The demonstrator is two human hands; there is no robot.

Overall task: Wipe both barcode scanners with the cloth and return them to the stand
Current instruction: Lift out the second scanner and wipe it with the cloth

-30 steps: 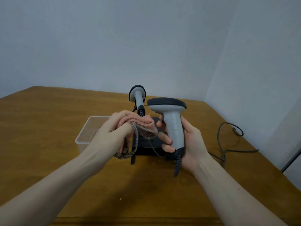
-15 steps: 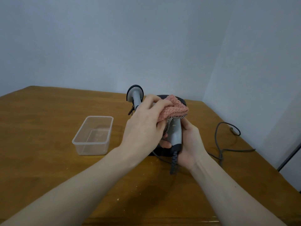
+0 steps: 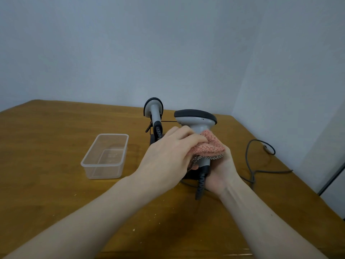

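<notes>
Two scanners, one in hand under the cloth, one parked on the stand.

Right hand (image 3: 222,171) curled round the handle of the near barcode scanner (image 3: 196,118), held upright above the wooden table (image 3: 56,184); left hand (image 3: 168,156) pinching the pink cloth (image 3: 211,146) bunched against the neck just below the head. Second scanner (image 3: 154,111) upright on the black stand (image 3: 155,139), just behind the left hand. Likely risks: knuckles knocking that parked scanner on a wide stroke; coiled cable (image 3: 201,184) snagging the stand base. Clear plastic tub (image 3: 106,156) to the left, loose cable (image 3: 257,156) to the right; open tabletop toward the near edge.
</notes>
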